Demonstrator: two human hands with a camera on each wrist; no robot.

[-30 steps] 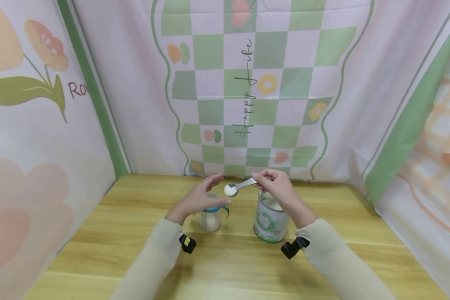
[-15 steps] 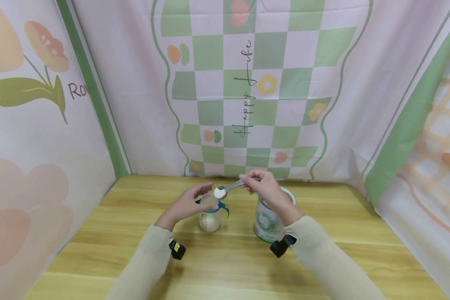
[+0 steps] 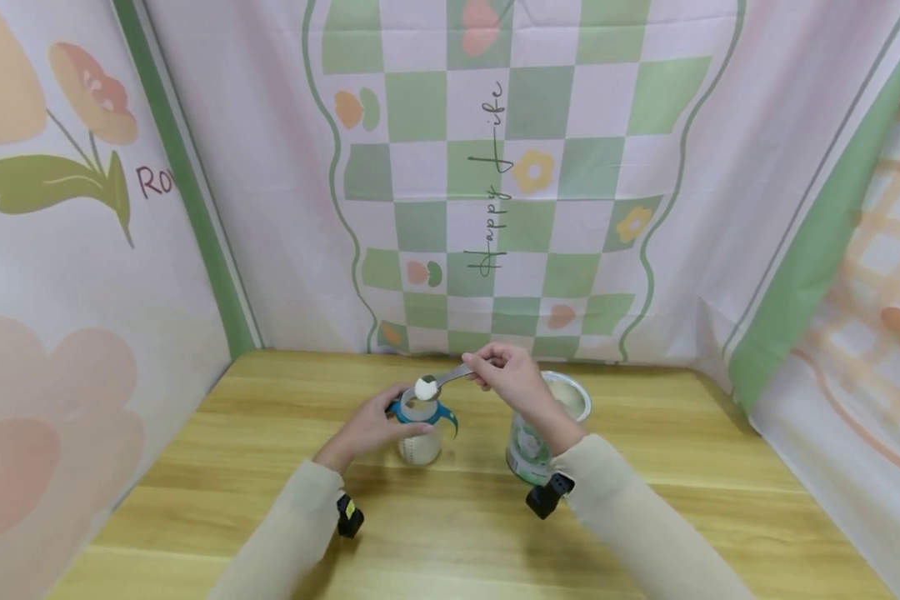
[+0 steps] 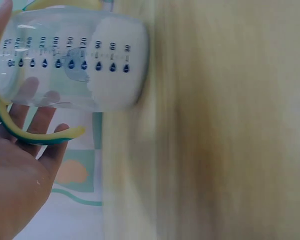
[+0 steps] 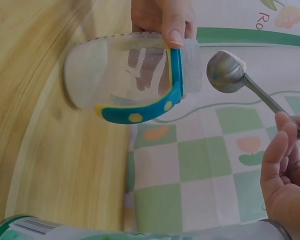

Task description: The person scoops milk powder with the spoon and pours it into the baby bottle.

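Left hand (image 3: 366, 427) wraps the upper part of a clear plastic baby bottle with a teal handle collar (image 3: 421, 429), thumb over the rim on the near side, fingers round the back. Bottle stands upright on the light wooden table (image 3: 195, 467), left of centre, open mouth up, white powder in its bottom; printed scale marks run up the wall (image 4: 70, 64).

Metal spoon heaped with white powder (image 3: 426, 387) hangs right over the bottle mouth, bowl level, not touching the rim as far as the right wrist view shows (image 5: 227, 72). Right hand (image 3: 508, 377) pinches the far end of the handle, fingers curled on it.

Round tin with a green-and-white label (image 3: 537, 442) sits open just right of the bottle, partly behind the right forearm, pale powder visible inside. Bottle and tin stand apart.

Pink and green checked cloth backdrop (image 3: 495, 167) behind the table.
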